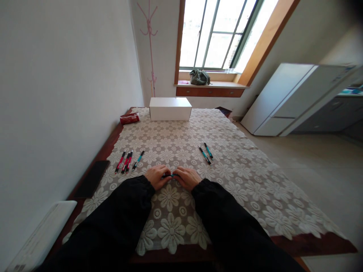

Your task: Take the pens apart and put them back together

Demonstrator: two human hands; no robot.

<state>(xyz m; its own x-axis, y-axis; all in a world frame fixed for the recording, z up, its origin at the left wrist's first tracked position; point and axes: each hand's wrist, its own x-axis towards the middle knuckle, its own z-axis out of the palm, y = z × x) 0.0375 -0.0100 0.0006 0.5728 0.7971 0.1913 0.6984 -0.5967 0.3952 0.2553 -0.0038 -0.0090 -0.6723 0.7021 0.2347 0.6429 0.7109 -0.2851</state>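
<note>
My left hand [157, 176] and my right hand [187, 177] meet at the middle of the table over a lace cloth [241, 177]. Together they grip a teal and black pen [169, 175], of which only a short piece shows between the fingers. To the left lie red pens [124, 161] and one teal pen [138, 159]. Two more teal pens [206, 152] lie to the right, just beyond my right hand. Both arms wear black sleeves.
A white box [170, 108] stands at the table's far end, with a red packet [129, 118] to its left. A black phone [92, 178] lies at the left edge by the wall. A white fridge [286, 100] and a window sill with a bag [200, 77] lie beyond.
</note>
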